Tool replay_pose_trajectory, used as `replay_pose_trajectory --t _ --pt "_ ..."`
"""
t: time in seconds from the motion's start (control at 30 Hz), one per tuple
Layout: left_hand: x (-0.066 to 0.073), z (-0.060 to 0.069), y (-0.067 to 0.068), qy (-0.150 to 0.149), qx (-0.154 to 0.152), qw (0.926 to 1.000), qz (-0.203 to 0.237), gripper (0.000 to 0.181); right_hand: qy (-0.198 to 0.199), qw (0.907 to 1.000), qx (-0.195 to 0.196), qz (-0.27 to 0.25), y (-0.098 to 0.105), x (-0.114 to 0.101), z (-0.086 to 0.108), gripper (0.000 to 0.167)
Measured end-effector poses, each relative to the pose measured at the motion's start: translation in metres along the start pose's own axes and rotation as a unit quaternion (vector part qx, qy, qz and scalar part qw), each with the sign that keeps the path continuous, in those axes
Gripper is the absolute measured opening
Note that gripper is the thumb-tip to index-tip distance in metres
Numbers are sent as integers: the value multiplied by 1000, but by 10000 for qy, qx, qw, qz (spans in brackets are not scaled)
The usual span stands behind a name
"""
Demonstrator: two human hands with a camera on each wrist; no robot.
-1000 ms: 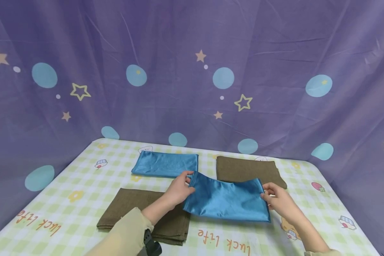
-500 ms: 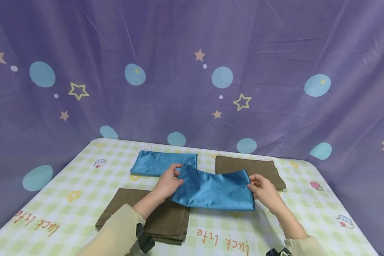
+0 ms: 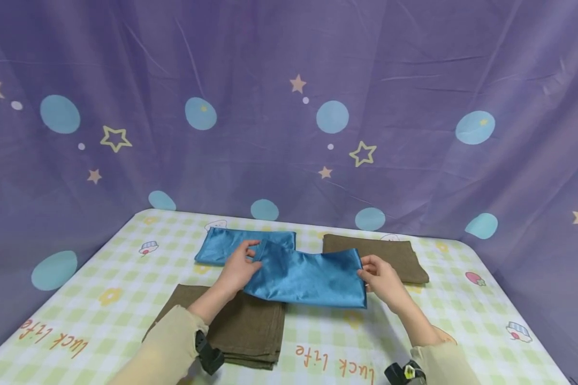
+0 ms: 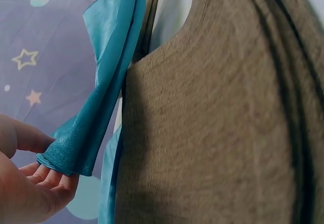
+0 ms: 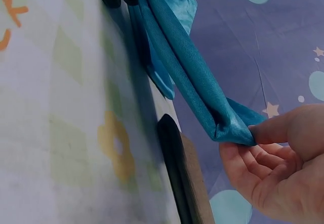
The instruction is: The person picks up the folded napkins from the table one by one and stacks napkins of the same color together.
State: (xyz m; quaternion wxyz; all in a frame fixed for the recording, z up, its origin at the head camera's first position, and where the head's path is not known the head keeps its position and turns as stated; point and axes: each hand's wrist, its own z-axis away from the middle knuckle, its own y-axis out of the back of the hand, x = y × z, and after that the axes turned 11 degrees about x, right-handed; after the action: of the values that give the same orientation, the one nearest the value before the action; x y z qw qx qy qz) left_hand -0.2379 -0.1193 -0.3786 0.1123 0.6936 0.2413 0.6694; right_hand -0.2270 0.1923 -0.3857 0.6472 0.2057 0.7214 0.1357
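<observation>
A folded blue satin cloth hangs above the table between both hands, its upper edge sagging in the middle. My left hand pinches its left end between thumb and fingers; the left wrist view shows the layered fold in that left grip. At the other end, my right hand pinches the right edge, seen from the side in the right wrist view. Below and left lies a folded brown cloth, partly hidden by the left forearm. Behind the held cloth, another folded blue satin cloth lies flat, partly covered from view.
At the back right lies a second folded brown cloth, its front partly hidden by the held cloth. All rest on a table with a green checked tablecloth. A purple curtain with stars stands behind the table.
Both hands have moved left and somewhat away toward the back, carrying the blue satin cloth with them. It now overlaps the rear blue cloth in view. The cloths on the table stay put.
</observation>
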Motion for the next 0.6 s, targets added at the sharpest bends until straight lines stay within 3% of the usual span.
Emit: replay_pose_trajectory --t 0.33,0.6 --pt "-8 -11 14 61 133 9999 -45 50 32 9997 6 -253 -17 -3 -10 27" --pt "-15 -21 23 185 167 9995 169 51 53 9996 12 -276 -30 -10 -17 26"
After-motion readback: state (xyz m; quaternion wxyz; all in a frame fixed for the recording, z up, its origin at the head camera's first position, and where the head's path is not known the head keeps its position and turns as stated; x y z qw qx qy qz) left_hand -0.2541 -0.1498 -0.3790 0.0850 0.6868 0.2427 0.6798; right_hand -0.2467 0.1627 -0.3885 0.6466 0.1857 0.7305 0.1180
